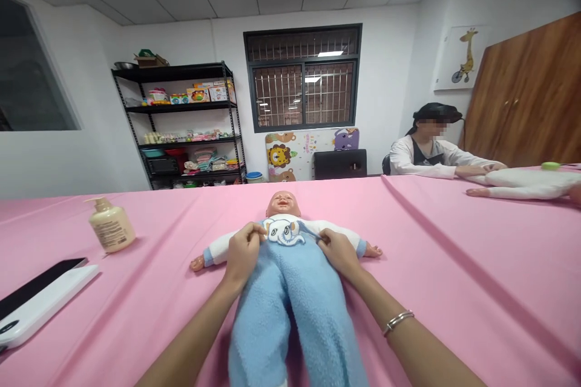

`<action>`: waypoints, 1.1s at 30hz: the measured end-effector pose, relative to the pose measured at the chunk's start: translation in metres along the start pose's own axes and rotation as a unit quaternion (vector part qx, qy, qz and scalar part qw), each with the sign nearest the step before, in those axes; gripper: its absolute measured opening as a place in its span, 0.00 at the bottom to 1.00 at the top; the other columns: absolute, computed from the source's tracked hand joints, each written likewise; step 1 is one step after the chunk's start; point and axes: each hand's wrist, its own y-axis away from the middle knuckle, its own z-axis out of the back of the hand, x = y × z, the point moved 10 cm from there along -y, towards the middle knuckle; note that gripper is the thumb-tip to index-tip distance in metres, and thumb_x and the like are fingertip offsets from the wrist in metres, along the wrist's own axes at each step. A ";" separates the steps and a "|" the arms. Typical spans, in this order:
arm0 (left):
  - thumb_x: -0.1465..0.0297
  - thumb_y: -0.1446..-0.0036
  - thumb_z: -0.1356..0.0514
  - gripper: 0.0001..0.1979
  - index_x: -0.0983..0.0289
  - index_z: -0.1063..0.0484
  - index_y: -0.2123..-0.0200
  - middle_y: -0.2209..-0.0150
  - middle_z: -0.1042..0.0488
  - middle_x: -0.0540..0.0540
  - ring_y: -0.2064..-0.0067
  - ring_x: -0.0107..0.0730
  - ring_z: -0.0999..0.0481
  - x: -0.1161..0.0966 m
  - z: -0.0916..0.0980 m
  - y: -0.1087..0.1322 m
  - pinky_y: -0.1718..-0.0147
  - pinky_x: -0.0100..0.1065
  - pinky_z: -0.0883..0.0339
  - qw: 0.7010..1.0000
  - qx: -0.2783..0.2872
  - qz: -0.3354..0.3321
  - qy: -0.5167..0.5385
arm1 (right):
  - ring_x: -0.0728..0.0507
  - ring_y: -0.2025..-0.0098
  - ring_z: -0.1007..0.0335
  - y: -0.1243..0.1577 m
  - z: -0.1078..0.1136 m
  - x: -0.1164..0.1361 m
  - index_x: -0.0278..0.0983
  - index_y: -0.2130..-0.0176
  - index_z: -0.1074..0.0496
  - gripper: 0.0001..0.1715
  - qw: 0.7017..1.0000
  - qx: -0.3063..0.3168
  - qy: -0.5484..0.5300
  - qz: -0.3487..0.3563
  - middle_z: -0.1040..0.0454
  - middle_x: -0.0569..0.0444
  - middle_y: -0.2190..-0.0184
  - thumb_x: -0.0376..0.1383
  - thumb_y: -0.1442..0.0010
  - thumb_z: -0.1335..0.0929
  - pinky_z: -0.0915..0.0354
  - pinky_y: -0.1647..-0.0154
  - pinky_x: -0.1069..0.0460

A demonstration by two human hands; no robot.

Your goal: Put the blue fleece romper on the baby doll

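Observation:
A baby doll (283,203) lies on its back, head away from me, arms spread to both sides. It wears a white top and light blue fleece overalls (299,278) with an elephant face on the bib. My left hand (245,248) pinches the overalls' edge at the left of the bib. At the bib's right side, my right hand (336,248) grips the overalls' edge between thumb and fingers, pulling the cloth taut. The doll's hands stick out past the blue cuffs. Its feet are mostly out of view at the bottom.
A pink cloth (172,314) covers the table. To the left are a beige pump bottle (111,227), a black phone (40,281) and a white device (49,308). At the right, a person (426,148) handles another doll in white (531,184). Shelves (181,106) stand behind.

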 end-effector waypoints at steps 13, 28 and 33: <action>0.82 0.49 0.51 0.13 0.72 0.35 0.59 0.57 0.31 0.67 0.54 0.45 0.31 -0.066 -0.132 -0.012 0.55 0.41 0.38 0.917 0.177 -0.124 -0.335 | 0.44 0.65 0.32 0.003 0.046 0.031 0.36 0.59 0.34 0.18 0.995 -0.088 0.013 0.043 0.28 0.51 0.67 0.44 0.46 0.38 0.40 0.63 0.51; 0.73 0.46 0.40 0.04 0.64 0.34 0.66 0.65 0.27 0.54 0.60 0.36 0.28 -0.077 -0.085 0.003 0.61 0.33 0.36 0.933 -0.017 -0.243 -0.265 | 0.32 0.43 0.53 0.014 0.093 0.011 0.33 0.45 0.40 0.29 0.885 -0.335 0.322 -0.019 0.43 0.38 0.47 0.28 0.48 0.38 0.55 0.45 0.37; 0.72 0.45 0.42 0.04 0.64 0.34 0.65 0.65 0.28 0.55 0.60 0.39 0.29 -0.076 -0.087 0.003 0.62 0.35 0.37 0.935 0.005 -0.238 -0.264 | 0.31 0.40 0.54 0.011 0.096 -0.011 0.29 0.38 0.70 0.57 0.942 -0.333 0.027 -0.039 0.54 0.31 0.42 0.35 0.54 0.33 0.44 0.48 0.38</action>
